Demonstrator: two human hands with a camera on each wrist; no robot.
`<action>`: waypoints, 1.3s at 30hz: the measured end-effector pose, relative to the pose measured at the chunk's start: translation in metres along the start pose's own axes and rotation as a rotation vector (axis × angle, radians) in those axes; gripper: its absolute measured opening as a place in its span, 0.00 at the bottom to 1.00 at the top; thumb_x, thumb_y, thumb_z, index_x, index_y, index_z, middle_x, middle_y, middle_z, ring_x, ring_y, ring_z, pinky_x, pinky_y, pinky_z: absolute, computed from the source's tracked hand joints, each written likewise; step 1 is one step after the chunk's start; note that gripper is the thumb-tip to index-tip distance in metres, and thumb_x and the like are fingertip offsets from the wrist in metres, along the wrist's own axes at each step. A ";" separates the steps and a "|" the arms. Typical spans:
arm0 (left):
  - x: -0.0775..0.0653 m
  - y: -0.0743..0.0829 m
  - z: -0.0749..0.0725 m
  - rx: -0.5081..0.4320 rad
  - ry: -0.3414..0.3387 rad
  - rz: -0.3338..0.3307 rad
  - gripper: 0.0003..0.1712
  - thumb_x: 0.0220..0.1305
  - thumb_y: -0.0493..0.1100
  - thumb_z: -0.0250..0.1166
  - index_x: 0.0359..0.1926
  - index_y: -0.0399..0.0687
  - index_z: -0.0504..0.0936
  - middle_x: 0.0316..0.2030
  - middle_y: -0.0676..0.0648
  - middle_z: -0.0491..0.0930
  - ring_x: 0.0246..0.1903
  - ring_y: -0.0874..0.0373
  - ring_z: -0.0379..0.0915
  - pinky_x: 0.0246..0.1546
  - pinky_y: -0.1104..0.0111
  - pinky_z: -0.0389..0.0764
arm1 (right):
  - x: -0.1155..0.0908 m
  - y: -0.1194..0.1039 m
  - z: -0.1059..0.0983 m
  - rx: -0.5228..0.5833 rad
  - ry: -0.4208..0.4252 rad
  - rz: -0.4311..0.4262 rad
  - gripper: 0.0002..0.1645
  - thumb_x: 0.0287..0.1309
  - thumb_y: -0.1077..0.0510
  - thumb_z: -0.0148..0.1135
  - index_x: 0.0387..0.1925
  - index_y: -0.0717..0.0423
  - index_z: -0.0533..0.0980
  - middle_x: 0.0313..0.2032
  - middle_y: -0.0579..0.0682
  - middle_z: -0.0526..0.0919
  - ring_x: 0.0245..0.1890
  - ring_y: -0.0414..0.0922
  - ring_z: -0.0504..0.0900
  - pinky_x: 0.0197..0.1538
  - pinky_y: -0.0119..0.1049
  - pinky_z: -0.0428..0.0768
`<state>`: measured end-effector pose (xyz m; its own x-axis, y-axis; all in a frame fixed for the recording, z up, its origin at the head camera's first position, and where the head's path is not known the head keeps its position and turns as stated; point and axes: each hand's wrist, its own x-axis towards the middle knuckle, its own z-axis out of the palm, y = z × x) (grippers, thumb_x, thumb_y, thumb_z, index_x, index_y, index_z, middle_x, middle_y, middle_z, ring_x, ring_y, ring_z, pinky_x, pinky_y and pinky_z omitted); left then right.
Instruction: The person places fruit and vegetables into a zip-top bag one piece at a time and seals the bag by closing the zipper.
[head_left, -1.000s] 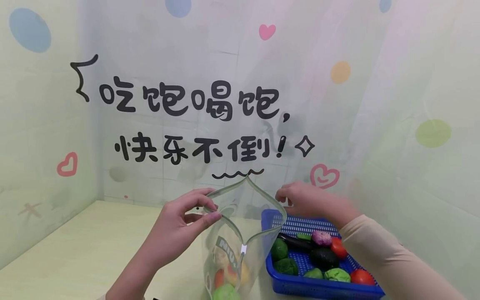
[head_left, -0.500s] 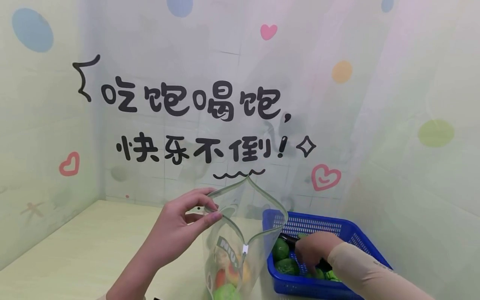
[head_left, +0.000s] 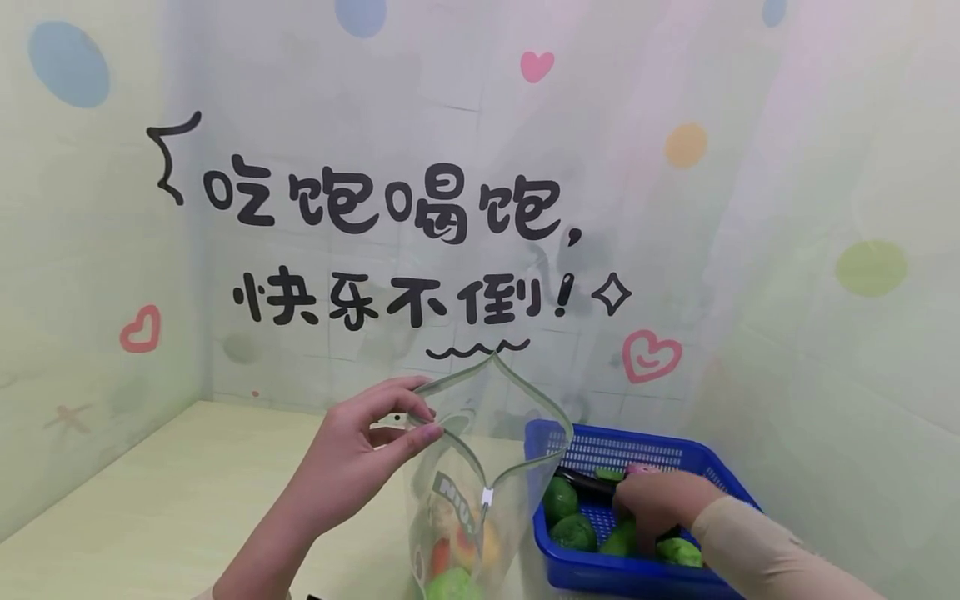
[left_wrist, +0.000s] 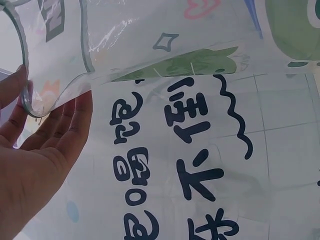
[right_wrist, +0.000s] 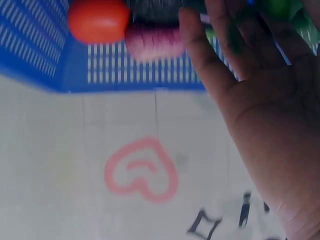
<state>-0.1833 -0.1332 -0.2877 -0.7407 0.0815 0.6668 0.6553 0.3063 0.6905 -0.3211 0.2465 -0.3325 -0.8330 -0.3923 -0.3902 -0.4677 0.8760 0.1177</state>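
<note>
A clear zip bag with a green-edged mouth and a white slider stands spread wide in the head view. My left hand pinches the left edge of its mouth between thumb and fingers; the left wrist view shows the same hand at the edge. Inside the bag lie a light green item and red and orange produce. Down in the blue basket, my right hand reaches among vegetables, its fingers extended in the right wrist view. A pink-purple bulb lies beside them.
The basket also holds a dark eggplant, round green vegetables, a pale green leafy one and a red tomato. The pale tabletop extends to the left. A printed curtain wall stands behind.
My right hand has left the right side of the bag's mouth and dropped into the basket, then shifted slightly right there. The left hand still holds the bag in place.
</note>
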 end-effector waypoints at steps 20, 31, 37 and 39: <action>0.000 -0.001 -0.004 0.018 0.005 -0.004 0.05 0.68 0.42 0.76 0.37 0.55 0.85 0.62 0.48 0.84 0.66 0.69 0.77 0.48 0.66 0.92 | -0.109 -0.025 -0.158 -0.023 0.715 -0.337 0.20 0.60 0.63 0.77 0.54 0.59 0.83 0.41 0.47 0.86 0.36 0.38 0.80 0.38 0.31 0.86; 0.000 -0.001 -0.004 0.018 0.007 0.002 0.06 0.67 0.42 0.76 0.37 0.55 0.85 0.62 0.47 0.84 0.69 0.50 0.77 0.47 0.66 0.93 | -0.152 -0.082 -0.184 -0.127 1.064 -0.463 0.26 0.54 0.63 0.81 0.55 0.55 0.83 0.42 0.47 0.87 0.36 0.38 0.83 0.36 0.32 0.87; -0.001 -0.002 -0.003 0.004 0.002 -0.001 0.06 0.67 0.42 0.76 0.37 0.54 0.85 0.62 0.47 0.84 0.69 0.48 0.77 0.47 0.66 0.93 | -0.153 -0.115 -0.183 -0.091 0.753 -0.442 0.15 0.59 0.57 0.77 0.48 0.47 0.85 0.37 0.40 0.86 0.32 0.34 0.79 0.34 0.27 0.82; -0.002 -0.002 -0.003 0.004 0.000 -0.006 0.06 0.67 0.42 0.76 0.37 0.54 0.85 0.63 0.47 0.84 0.70 0.48 0.76 0.48 0.66 0.92 | -0.147 -0.126 -0.182 -0.095 0.664 -0.447 0.12 0.59 0.56 0.76 0.43 0.45 0.84 0.34 0.39 0.84 0.30 0.34 0.77 0.32 0.27 0.81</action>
<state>-0.1828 -0.1369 -0.2898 -0.7443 0.0797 0.6630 0.6506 0.3105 0.6930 -0.1936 0.1432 -0.1235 -0.5486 -0.8112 0.2023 -0.7967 0.5806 0.1679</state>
